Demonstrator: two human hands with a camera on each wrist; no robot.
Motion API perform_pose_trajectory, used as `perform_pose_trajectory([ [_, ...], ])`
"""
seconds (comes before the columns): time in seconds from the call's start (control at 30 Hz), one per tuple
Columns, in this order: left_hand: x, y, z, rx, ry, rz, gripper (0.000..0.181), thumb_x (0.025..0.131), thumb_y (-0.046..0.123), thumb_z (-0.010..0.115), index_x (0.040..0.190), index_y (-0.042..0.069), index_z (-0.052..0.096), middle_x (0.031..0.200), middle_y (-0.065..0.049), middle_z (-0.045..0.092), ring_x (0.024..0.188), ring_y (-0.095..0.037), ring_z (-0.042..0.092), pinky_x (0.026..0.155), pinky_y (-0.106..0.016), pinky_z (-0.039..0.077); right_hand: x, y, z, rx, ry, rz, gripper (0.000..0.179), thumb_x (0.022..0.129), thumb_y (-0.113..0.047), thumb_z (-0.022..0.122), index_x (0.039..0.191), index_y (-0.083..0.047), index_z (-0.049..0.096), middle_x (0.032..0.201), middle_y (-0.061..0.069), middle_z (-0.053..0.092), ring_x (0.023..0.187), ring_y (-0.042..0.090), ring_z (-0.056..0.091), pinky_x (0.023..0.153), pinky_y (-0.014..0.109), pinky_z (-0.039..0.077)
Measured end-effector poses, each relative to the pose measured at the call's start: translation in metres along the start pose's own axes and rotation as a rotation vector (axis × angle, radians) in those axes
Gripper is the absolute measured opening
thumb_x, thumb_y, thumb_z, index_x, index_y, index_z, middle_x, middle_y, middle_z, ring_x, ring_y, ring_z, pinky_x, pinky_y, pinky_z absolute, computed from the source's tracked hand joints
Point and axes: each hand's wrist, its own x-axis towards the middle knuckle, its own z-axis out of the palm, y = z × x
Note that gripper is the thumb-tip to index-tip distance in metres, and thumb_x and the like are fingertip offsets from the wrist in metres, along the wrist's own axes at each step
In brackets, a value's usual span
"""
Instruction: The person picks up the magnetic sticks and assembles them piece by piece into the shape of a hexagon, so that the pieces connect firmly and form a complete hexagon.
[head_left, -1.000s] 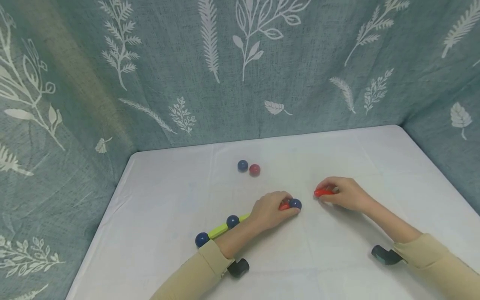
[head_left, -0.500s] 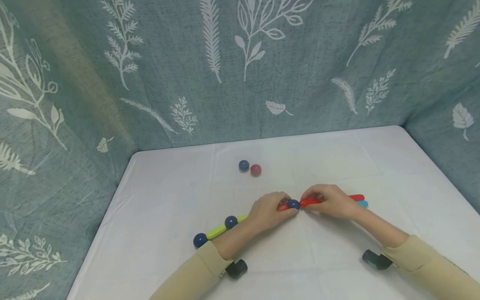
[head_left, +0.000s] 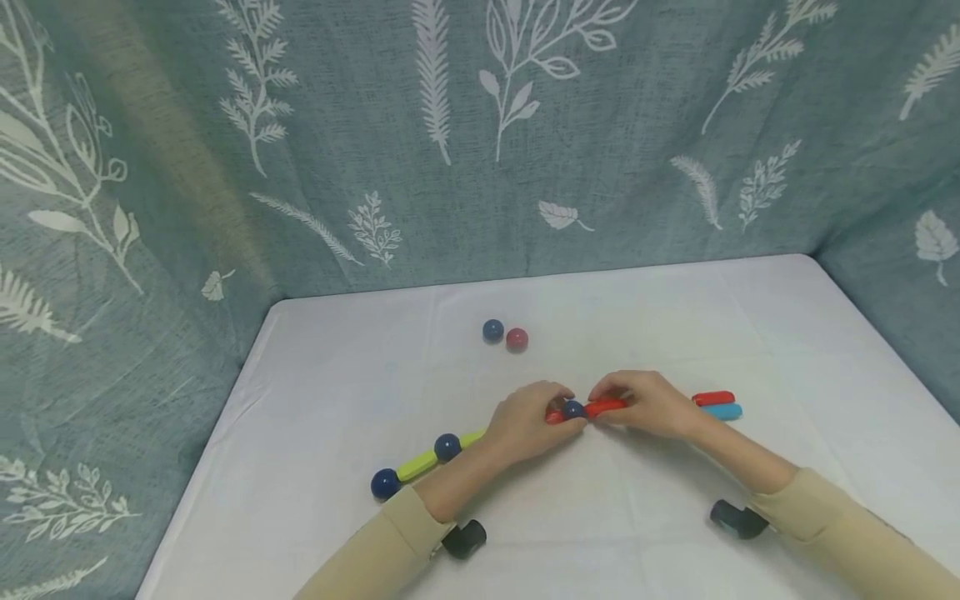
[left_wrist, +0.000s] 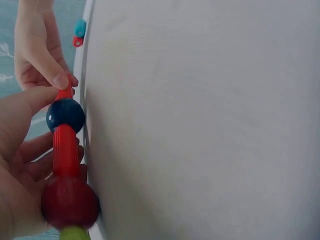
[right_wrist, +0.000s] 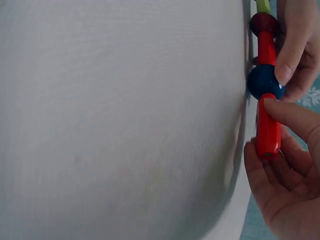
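A chain of toy building rods and balls runs slantwise under my left forearm. From its left end come a blue ball [head_left: 386, 483], a yellow-green rod [head_left: 417, 467], another blue ball [head_left: 447, 447] and a second yellow-green rod [head_left: 471, 438]. A dark red ball [left_wrist: 70, 202] and a red rod [left_wrist: 65, 150] follow, mostly covered by my hand in the head view. My left hand [head_left: 525, 421] pinches the blue ball [right_wrist: 264, 81] at the right end. Between thumb and fingers, my right hand [head_left: 652, 404] holds a red rod [right_wrist: 269, 127], its tip against that ball.
Behind the hands lie a loose blue ball [head_left: 492, 330] and a red ball [head_left: 517, 339]. Right of my right hand, a red rod [head_left: 713, 398] and a light blue rod [head_left: 722, 412] lie side by side. A patterned cloth [head_left: 465, 225] hangs behind the white table [head_left: 337, 375].
My right hand has moved left, bringing its red rod up to the blue ball in my left hand. The chain has slid slightly left. The two rods on the right have come into view.
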Motion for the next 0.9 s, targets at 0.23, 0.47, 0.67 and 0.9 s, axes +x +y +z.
perform_pose_trajectory([
  [0.23, 0.002, -0.001, -0.002, -0.002, -0.004, 0.019, 0.025, 0.088, 0.034, 0.072, 0.105, 0.016, 0.072, 0.093, 0.006, 0.066, 0.084, -0.008, 0.058, 0.072, -0.022, 0.047, 0.008, -0.003, 0.007, 0.03, -0.028, 0.016, 0.026, 0.084, -0.015, 0.077, 0.108, -0.014, 0.068, 0.104, -0.003, 0.067, 0.1, 0.02, 0.06, 0.087, 0.04, 0.052],
  [0.47, 0.0, -0.002, -0.005, -0.007, 0.004, 0.015, 0.019, 0.088, 0.031, 0.073, 0.101, 0.017, 0.073, 0.09, 0.006, 0.067, 0.081, -0.008, 0.058, 0.07, -0.022, 0.045, 0.022, -0.003, -0.001, 0.033, -0.033, 0.039, 0.023, 0.088, -0.018, 0.073, 0.11, -0.015, 0.068, 0.101, -0.004, 0.067, 0.098, 0.018, 0.061, 0.084, 0.035, 0.052],
  [0.67, -0.001, -0.005, -0.006, 0.003, 0.008, 0.024, 0.018, 0.089, 0.032, 0.071, 0.1, 0.018, 0.072, 0.09, 0.007, 0.067, 0.08, -0.009, 0.058, 0.073, -0.024, 0.046, 0.051, -0.01, 0.0, 0.044, 0.052, 0.091, 0.024, 0.092, -0.022, 0.066, 0.114, -0.013, 0.068, 0.111, 0.003, 0.067, 0.106, 0.026, 0.061, 0.088, 0.045, 0.049],
  [0.9, -0.002, -0.008, -0.005, 0.014, 0.018, 0.056, 0.014, 0.088, 0.031, 0.072, 0.096, 0.019, 0.072, 0.086, 0.008, 0.068, 0.079, -0.008, 0.058, 0.073, -0.024, 0.045, 0.091, -0.019, 0.011, 0.051, 0.075, 0.084, 0.037, 0.09, -0.018, 0.07, 0.124, -0.005, 0.061, 0.12, 0.013, 0.063, 0.112, 0.031, 0.059, 0.093, 0.046, 0.048],
])
